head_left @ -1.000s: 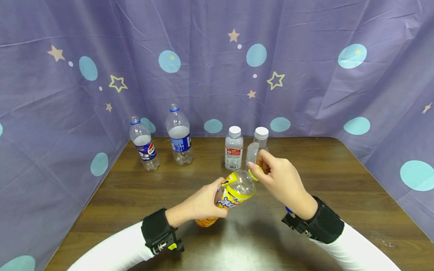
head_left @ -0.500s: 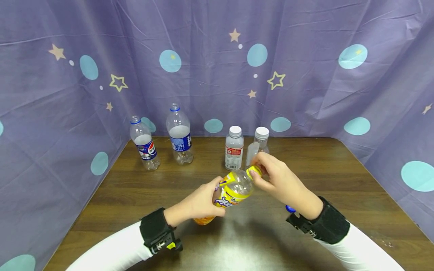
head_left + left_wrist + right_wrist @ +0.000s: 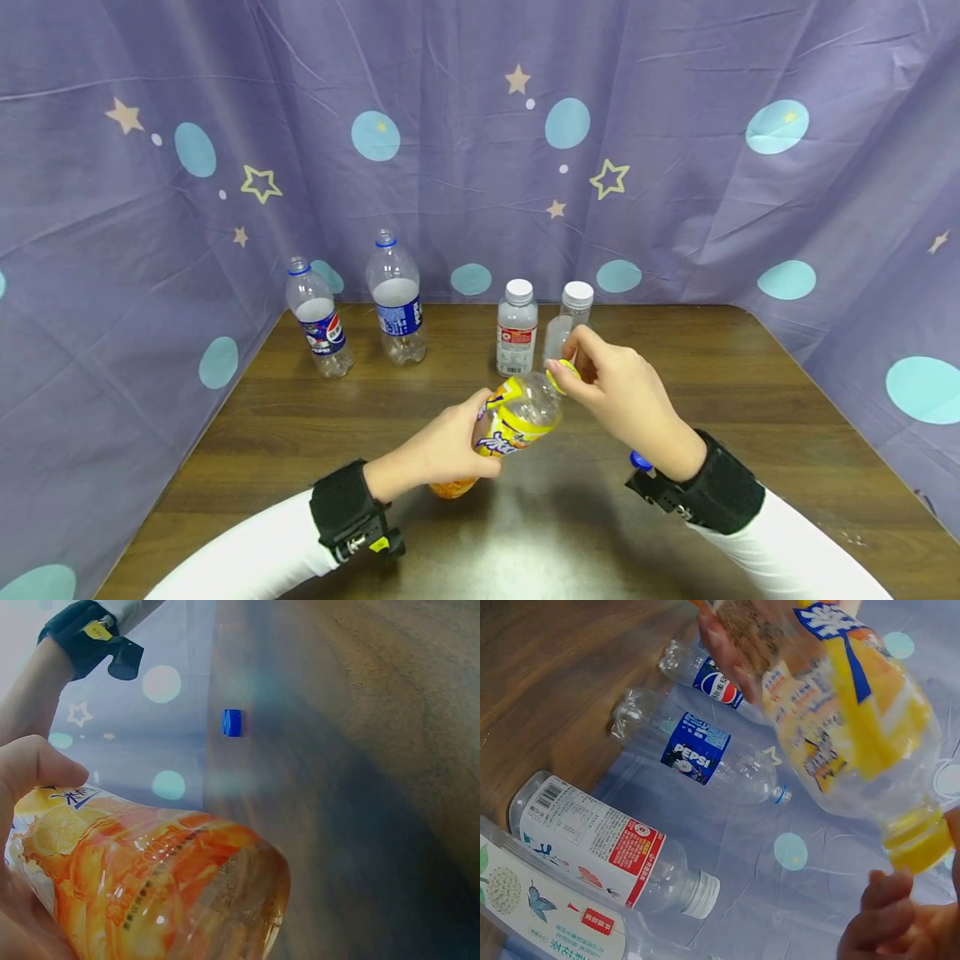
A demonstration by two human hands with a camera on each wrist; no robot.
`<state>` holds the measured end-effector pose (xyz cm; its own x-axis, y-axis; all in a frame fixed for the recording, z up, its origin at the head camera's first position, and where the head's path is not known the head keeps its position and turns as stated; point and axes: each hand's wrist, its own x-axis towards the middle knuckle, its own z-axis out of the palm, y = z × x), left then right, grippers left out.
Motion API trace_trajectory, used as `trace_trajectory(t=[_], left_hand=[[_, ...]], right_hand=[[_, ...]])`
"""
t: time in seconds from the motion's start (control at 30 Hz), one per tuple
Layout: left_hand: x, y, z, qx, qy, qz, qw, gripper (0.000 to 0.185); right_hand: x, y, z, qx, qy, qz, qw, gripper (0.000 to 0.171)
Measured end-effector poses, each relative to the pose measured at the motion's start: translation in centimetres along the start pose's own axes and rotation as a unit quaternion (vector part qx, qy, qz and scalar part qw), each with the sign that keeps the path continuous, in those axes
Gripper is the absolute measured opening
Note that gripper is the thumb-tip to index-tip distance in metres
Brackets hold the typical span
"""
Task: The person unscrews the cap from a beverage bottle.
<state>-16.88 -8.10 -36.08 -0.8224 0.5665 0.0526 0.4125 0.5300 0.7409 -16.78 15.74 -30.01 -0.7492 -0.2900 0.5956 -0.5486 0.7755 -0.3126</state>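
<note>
Yellow plastic sits between your right fingertips [image 3: 572,360]: the right hand [image 3: 622,400] pinches the yellow cap [image 3: 562,375] at the mouth of the orange-labelled bottle [image 3: 510,421]. Your left hand [image 3: 446,450] wraps the bottle's lower body, fingers curled round the label, holding it just above the wooden table [image 3: 750,400]. The bottle's long axis tilts up and away from you, base toward the left hand, neck toward the right, so the cap lies directly at the right fingers. Farther out, a small blue cap [image 3: 232,722] lies on the table near your right wrist. Two Pepsi bottles [image 3: 395,300] and two white-capped bottles [image 3: 517,329] stand along the star-printed purple curtain [image 3: 675,167].
</note>
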Motion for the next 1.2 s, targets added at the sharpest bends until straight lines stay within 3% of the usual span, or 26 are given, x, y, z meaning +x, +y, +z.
trace_trajectory(t=[0.07, 0.17, 0.3, 0.47, 0.6, 0.73, 0.9, 1.07, 1.2], left_hand=[[0.0, -0.1, 0.1, 0.002, 0.001, -0.005, 1.0000, 0.060], [-0.2, -0.2, 0.1, 0.001, -0.003, -0.009, 1.0000, 0.060], [-0.2, -0.4, 0.0, -0.001, 0.001, 0.001, 1.0000, 0.061], [-0.2, -0.4, -0.2, 0.011, 0.014, 0.015, 0.9997, 0.061], [-0.3, -0.4, -0.3, 0.012, 0.012, 0.015, 0.9997, 0.061], [-0.2, -0.3, -0.3, 0.013, 0.010, 0.016, 0.9997, 0.061], [-0.2, 0.0, -0.2, 0.019, 0.014, 0.015, 0.9996, 0.061], [-0.3, 0.0, -0.3, 0.020, 0.015, 0.011, 0.9996, 0.062], [-0.3, -0.2, -0.3, 0.022, 0.012, 0.006, 0.9997, 0.063]], right_hand=[[0.1, 0.0, 0.0, -0.002, -0.016, 0.017, 1.000, 0.026], [0.0, 0.2, 0.1, 0.019, -0.029, 0.004, 0.999, 0.028], [0.0, 0.8, 0.2, 0.075, -0.023, -0.067, 0.995, 0.025], [0.1, 1.5, 0.3, 0.118, -0.010, -0.160, 0.980, 0.016], [-0.1, 1.6, 0.3, 0.108, 0.004, -0.179, 0.978, 0.013], [-0.2, 1.4, 0.4, 0.095, 0.036, -0.168, 0.980, 0.021], [-0.1, 0.9, 0.4, 0.067, 0.055, -0.118, 0.989, 0.011], [0.0, 0.8, 0.5, 0.009, 0.025, -0.045, 0.999, 0.022], [-0.1, 1.0, 0.6, 0.009, 0.003, -0.040, 0.999, 0.027]])
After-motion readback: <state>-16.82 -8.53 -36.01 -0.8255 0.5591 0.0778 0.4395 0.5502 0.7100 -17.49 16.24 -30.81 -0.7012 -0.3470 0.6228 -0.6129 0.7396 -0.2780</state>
